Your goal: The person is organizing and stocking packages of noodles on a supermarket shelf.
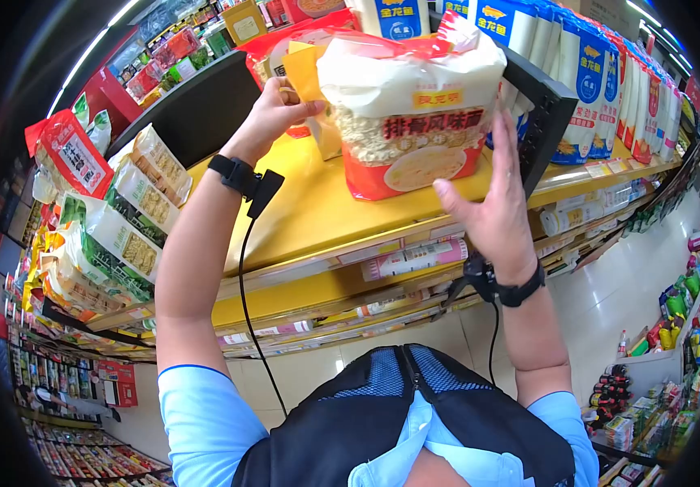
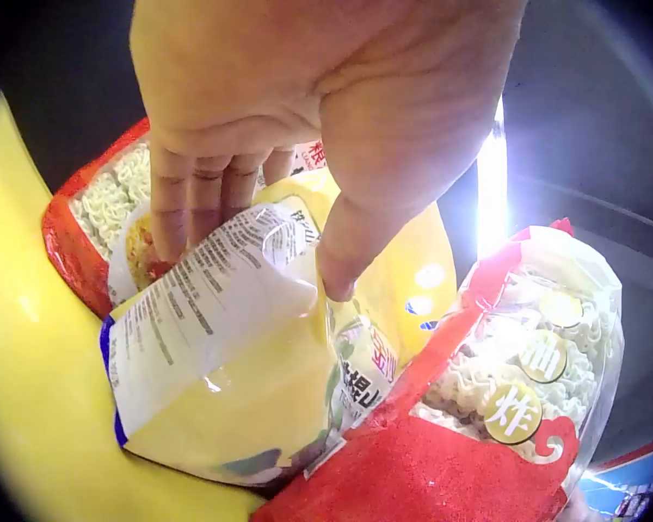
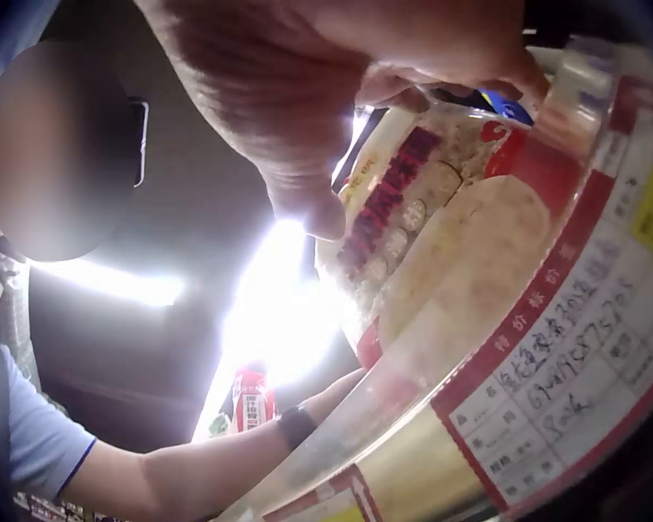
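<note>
A big instant noodle pack (image 1: 411,122), clear and white with a red bottom, stands on the yellow shelf (image 1: 285,223). Just left of it my left hand (image 1: 269,118) pinches a yellow bag (image 1: 304,71). In the left wrist view the thumb presses one side of this yellow and white printed bag (image 2: 218,370), and the fingers lie on the other. Another red noodle pack (image 2: 87,207) sits behind those fingers. My right hand (image 1: 498,211) is spread at the noodle pack's right side, thumb apart, fingertips at its edge. The right wrist view shows that hand (image 3: 348,76) over the pack.
A black divider (image 1: 549,109) stands to the right, with blue noodle packets (image 1: 589,89) beyond it. Several noodle packs (image 1: 135,207) fill the shelf's left end. Price labels (image 3: 544,381) line the front edge. Thin cables (image 1: 244,300) hang from both wrists.
</note>
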A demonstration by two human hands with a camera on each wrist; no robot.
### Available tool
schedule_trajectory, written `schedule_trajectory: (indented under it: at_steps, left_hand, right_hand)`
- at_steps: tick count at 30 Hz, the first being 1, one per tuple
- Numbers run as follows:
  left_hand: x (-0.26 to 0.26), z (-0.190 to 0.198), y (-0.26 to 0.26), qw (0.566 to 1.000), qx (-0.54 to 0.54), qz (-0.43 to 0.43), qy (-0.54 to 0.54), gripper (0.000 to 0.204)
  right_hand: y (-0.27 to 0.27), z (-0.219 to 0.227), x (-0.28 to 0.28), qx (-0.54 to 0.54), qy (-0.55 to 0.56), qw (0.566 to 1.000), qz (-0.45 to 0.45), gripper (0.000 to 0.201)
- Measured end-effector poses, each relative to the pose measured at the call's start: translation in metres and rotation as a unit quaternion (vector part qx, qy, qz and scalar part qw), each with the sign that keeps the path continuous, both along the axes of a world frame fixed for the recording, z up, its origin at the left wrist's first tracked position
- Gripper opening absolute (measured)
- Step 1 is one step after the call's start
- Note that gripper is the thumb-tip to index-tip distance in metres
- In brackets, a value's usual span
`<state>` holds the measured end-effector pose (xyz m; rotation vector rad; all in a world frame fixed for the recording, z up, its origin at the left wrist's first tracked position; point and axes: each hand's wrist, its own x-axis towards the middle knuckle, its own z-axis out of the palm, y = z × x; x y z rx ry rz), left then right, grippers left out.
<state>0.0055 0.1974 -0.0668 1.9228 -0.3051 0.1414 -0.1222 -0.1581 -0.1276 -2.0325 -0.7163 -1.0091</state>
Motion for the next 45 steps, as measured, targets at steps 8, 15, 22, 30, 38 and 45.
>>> schedule_trajectory:
  at_steps: [8,15,22,30,38,45]
  left_hand:
    - [-0.013,0.004,0.023,0.998,0.056,-0.003,0.022,0.067]
    - [-0.011,0.000,-0.008,0.993,0.070,-0.084,0.043,0.045]
    - [0.003,0.023,0.012,0.990,0.040,0.138,0.000,0.058]
    - [0.081,-0.037,0.039,0.979,-0.027,0.202,-0.002,0.052]
    - [0.009,0.018,0.033,0.950,0.091,0.294,-0.045,0.081]
    - [-0.239,0.027,0.035,0.947,0.011,0.246,-0.206,0.034]
  right_hand:
    - [0.008,0.000,0.025,0.053,0.155,0.986,-0.013,0.115]
    - [0.014,0.009,0.020,0.038,0.172,0.984,-0.021,0.117]
    - [0.014,0.000,0.009,0.009,0.104,0.991,-0.088,0.114]
    - [0.011,-0.002,-0.025,0.053,0.017,0.998,0.012,0.105]
    - [-0.005,-0.030,-0.044,0.102,-0.081,0.982,0.138,0.085]
    - [0.012,-0.060,-0.057,0.083,-0.054,0.956,0.275,0.053]
